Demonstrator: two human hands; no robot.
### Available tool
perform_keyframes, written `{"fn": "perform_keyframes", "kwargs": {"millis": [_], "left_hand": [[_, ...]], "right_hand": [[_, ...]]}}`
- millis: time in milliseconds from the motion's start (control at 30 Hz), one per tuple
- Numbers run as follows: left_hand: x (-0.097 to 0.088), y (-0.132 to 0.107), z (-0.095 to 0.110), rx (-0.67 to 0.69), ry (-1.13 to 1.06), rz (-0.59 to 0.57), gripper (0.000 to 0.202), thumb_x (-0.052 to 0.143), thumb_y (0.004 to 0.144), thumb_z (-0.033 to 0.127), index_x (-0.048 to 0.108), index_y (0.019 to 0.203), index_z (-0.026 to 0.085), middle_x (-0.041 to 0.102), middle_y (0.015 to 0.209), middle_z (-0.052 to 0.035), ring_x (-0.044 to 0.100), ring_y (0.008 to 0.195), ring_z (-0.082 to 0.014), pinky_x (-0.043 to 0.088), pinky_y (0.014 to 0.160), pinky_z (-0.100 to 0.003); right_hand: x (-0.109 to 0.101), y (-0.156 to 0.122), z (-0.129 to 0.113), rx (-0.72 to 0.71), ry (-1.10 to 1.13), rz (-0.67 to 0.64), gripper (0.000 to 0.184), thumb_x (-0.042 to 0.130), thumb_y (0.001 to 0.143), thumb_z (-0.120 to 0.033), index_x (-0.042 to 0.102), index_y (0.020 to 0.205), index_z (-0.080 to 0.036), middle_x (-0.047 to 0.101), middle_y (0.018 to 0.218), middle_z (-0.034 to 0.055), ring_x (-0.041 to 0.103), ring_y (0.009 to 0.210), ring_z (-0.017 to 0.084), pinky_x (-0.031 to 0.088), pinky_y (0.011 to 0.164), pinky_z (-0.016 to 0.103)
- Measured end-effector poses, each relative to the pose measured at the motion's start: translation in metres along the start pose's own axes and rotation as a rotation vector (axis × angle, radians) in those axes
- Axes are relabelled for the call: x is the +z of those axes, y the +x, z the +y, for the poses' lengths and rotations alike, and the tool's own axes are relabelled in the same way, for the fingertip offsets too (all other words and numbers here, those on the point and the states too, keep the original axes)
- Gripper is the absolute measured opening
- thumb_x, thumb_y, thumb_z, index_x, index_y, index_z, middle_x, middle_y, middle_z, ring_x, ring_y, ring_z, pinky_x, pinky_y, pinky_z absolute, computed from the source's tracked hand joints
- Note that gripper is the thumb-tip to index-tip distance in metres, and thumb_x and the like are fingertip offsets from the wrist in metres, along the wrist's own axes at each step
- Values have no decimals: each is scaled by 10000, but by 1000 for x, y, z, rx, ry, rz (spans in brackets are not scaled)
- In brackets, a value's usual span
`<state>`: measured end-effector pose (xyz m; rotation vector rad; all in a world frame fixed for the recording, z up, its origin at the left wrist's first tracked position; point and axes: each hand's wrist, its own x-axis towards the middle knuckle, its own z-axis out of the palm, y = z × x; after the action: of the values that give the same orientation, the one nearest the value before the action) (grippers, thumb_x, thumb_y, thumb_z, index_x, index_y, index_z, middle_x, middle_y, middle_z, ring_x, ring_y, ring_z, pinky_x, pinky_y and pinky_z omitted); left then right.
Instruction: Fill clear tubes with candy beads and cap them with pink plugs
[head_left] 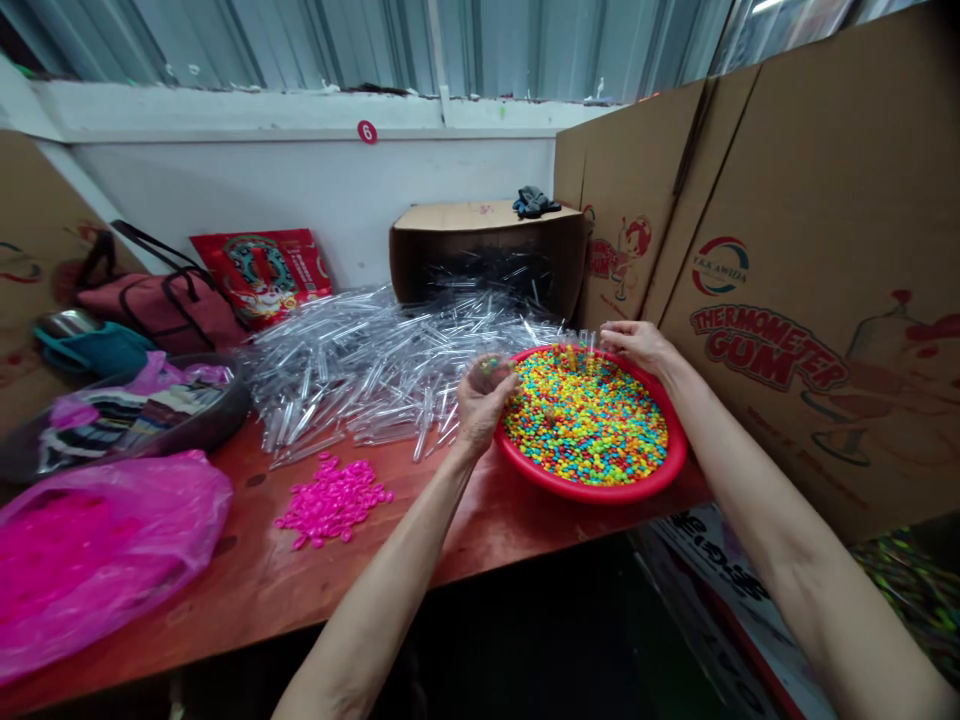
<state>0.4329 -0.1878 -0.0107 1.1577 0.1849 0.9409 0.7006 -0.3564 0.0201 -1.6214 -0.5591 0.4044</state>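
Note:
A red basin [660, 478] full of small multicoloured candies [592, 420] stands on the red-brown table [247, 580]. My left hand [484, 400] is closed at the basin's left rim, holding what looks like a clear tube with candies in it. My right hand [637, 345] is at the basin's far rim, its fingers pinched on several clear tubes [581, 352] standing upright in the candies. A big heap of empty clear plastic tubes [375, 365] lies just left of the basin. A small pile of pink caps [334, 498] lies on the table in front of the heap.
A pink plastic bag [90, 550] lies at the near left, a dark bowl with a bag [120, 420] behind it. Handbags [157, 300] and a red packet [262, 270] lean on the wall. Cardboard cartons [787, 300] stand on the right, an open carton [487, 250] behind the heap.

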Motion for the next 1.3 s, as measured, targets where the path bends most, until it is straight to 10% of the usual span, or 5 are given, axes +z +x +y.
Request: {"fn": "perform_keyframes", "kwargs": {"millis": [500,700,900,1300], "left_hand": [[-6,2,-13,21,102,-59,442,908,672,302,708,1055,208,763,948,-19,703,788,-142,576,710,-253],[-3,3,-11,9,56,-106,464,921,646,287,710,1050,203,758,892,-9,693,746,-136,571,698,-264],[-2,4,-13,30,58,-103,463,927,632,302,701,1023,200,743,862,7,656,677,-109,556,670,-254],[0,2,-7,12,110,-142,374,926,615,358,714,863,176,725,816,-16,652,715,-136,543,733,-290]], "right_hand": [[13,14,2,289,-155,-175,247,855,764,-248,620,765,-175,588,561,-24,451,450,54,305,389,157],[-9,-30,-7,3,-3,-111,451,952,596,-382,674,898,-195,692,826,13,606,664,110,514,600,219],[10,-58,-23,-267,-541,-530,390,846,708,-451,734,980,-195,719,916,42,623,799,180,503,717,303],[27,-63,-26,-344,-818,-608,176,758,815,-385,776,880,-222,737,848,41,604,761,201,459,702,305]]}}
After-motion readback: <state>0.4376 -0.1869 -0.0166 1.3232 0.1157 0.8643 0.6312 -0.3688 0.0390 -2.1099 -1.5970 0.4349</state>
